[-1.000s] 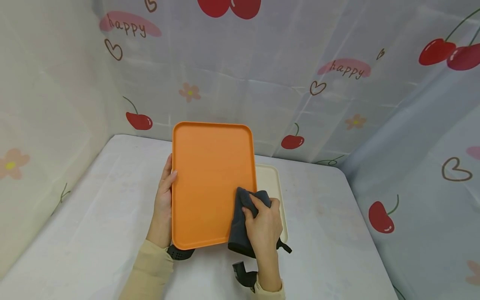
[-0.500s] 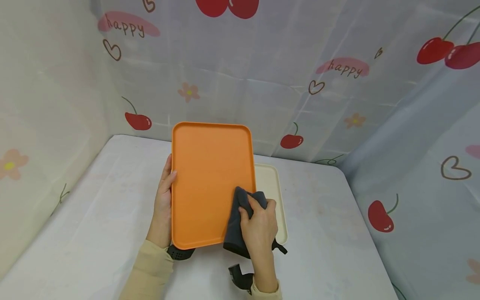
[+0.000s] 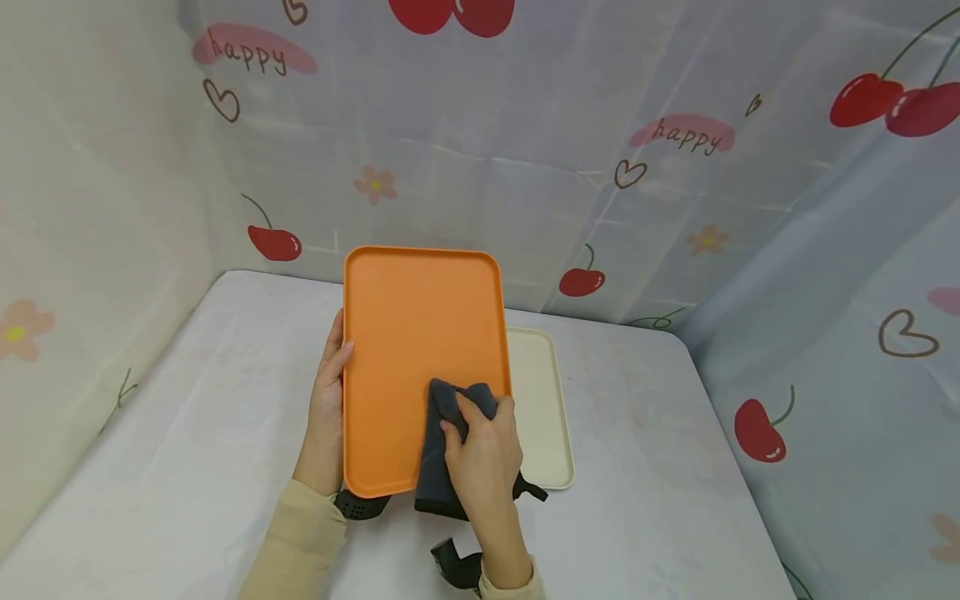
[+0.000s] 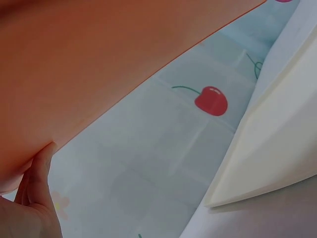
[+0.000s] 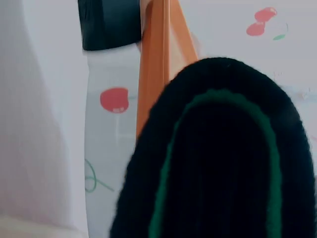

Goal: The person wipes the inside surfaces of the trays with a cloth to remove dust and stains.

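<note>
In the head view an orange rectangular tray (image 3: 420, 325) is held tilted up, its inner face toward me. My left hand (image 3: 327, 408) grips its left edge, thumb at the front rim. From the left wrist view, the tray's shaded underside (image 4: 99, 59) shows above that hand (image 4: 34, 208). My right hand (image 3: 483, 454) pinches a bunched dark grey cloth (image 3: 435, 475) against the tray's lower right part, and the cloth hangs over the bottom rim. Folded dark cloth (image 5: 223, 77) fills much of the right wrist view and hides the right fingers there.
A cream tray (image 3: 543, 417) lies on the white table (image 3: 637, 450), partly behind the orange one. Printed curtains (image 3: 465, 200) with cherries and hearts stand around the table's back and sides. Black wrist devices (image 3: 457, 567) sit on both wrists.
My right hand has moved left with the cloth, from the tray's right edge further over its lower face. The left hand and the orange tray have hardly moved.
</note>
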